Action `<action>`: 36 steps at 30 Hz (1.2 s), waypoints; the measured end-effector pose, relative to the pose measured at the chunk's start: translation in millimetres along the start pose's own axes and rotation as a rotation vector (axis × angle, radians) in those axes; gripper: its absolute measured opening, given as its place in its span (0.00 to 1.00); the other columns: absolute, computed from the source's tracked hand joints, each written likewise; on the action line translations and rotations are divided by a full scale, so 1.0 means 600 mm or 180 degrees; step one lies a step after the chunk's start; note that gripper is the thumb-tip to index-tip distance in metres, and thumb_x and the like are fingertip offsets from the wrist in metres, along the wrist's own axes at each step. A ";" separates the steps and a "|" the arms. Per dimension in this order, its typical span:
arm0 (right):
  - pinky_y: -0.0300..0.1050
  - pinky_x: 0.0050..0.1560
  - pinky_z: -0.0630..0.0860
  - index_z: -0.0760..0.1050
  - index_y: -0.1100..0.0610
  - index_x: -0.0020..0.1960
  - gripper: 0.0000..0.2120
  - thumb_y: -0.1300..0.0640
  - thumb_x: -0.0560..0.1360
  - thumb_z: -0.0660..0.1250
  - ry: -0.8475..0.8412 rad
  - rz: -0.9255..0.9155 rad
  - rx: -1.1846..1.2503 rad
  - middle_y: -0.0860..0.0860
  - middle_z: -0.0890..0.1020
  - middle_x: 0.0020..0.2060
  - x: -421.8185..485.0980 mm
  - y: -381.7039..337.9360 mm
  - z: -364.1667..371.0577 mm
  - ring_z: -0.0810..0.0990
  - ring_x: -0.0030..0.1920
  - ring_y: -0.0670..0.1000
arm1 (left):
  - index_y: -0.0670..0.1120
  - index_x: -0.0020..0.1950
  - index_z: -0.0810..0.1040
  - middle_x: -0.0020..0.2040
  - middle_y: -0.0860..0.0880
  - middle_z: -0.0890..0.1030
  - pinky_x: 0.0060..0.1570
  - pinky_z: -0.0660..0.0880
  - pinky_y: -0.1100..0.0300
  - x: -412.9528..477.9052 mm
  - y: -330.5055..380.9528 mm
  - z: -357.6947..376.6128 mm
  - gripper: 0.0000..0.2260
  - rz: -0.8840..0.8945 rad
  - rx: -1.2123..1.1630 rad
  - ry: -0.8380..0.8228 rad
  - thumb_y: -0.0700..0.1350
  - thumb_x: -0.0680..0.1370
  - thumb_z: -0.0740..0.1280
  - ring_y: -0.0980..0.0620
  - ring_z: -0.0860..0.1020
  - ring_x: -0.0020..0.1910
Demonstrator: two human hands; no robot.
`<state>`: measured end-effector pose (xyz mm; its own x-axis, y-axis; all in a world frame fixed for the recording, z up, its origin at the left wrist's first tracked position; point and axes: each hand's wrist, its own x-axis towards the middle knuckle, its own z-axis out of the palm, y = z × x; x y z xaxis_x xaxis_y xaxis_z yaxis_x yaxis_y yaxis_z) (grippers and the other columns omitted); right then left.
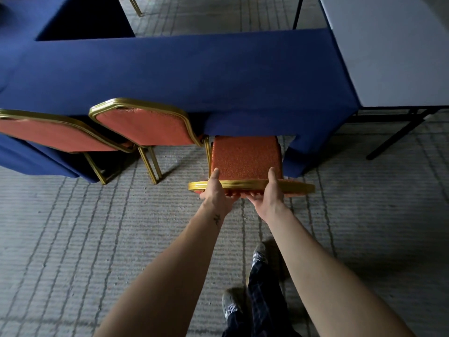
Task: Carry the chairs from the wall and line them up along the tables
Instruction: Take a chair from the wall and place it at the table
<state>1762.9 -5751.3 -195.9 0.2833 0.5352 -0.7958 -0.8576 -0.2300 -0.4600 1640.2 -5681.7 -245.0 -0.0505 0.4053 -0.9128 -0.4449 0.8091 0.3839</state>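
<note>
Chairs with orange padding and gold frames stand at the left, two of them, their backs against the near edge of the blue-covered table. The nearer of these has a rear leg just beside the held chair. A bare white table on black legs adjoins the blue table at the right.

The held chair sits to the right of the two, its seat partly under the blue cloth, its gold top rail toward the person. The left hand and the right hand both grasp that rail: thumbs lie over the top on the seat side, fingers curl under the near side. The hands are close together, left of the rail's centre.

The floor is grey carpet with a pale line grid. Two grey shoes and dark checked trouser legs show at the near edge.
</note>
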 end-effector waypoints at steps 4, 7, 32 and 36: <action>0.61 0.56 0.82 0.64 0.57 0.73 0.34 0.41 0.77 0.71 0.0198 0.0133 0.0257 0.62 0.78 0.61 0.031 -0.003 0.011 0.81 0.58 0.63 | 0.41 0.69 0.74 0.60 0.34 0.81 0.48 0.79 0.29 0.019 -0.001 0.021 0.40 -0.0088 0.0244 0.0046 0.53 0.61 0.81 0.29 0.82 0.53; 0.60 0.58 0.81 0.68 0.60 0.70 0.27 0.48 0.76 0.68 0.0205 0.0155 0.0197 0.63 0.80 0.59 0.050 -0.003 0.022 0.82 0.57 0.63 | 0.42 0.68 0.74 0.58 0.36 0.83 0.49 0.80 0.32 -0.006 0.009 0.045 0.30 0.0068 -0.0188 0.0287 0.47 0.67 0.71 0.33 0.84 0.51; 0.66 0.61 0.79 0.71 0.59 0.52 0.13 0.52 0.71 0.64 0.0347 -0.0119 -0.0222 0.60 0.79 0.50 0.225 -0.143 0.209 0.82 0.56 0.65 | 0.44 0.64 0.75 0.50 0.39 0.83 0.40 0.81 0.32 0.081 0.175 0.279 0.29 0.0532 -0.0323 0.0644 0.49 0.63 0.66 0.35 0.84 0.42; 0.66 0.62 0.78 0.72 0.58 0.54 0.14 0.51 0.72 0.64 0.0237 -0.0127 -0.0227 0.60 0.80 0.53 0.246 -0.175 0.232 0.81 0.58 0.65 | 0.46 0.65 0.73 0.52 0.40 0.81 0.42 0.81 0.32 0.087 0.197 0.315 0.29 0.0602 -0.0218 0.0656 0.51 0.64 0.67 0.35 0.83 0.43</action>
<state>1834.6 -5534.8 -210.2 0.3499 0.4838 -0.8022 -0.8130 -0.2686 -0.5166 1754.2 -5484.3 -221.0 -0.3157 0.4456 -0.8377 -0.4694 0.6939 0.5460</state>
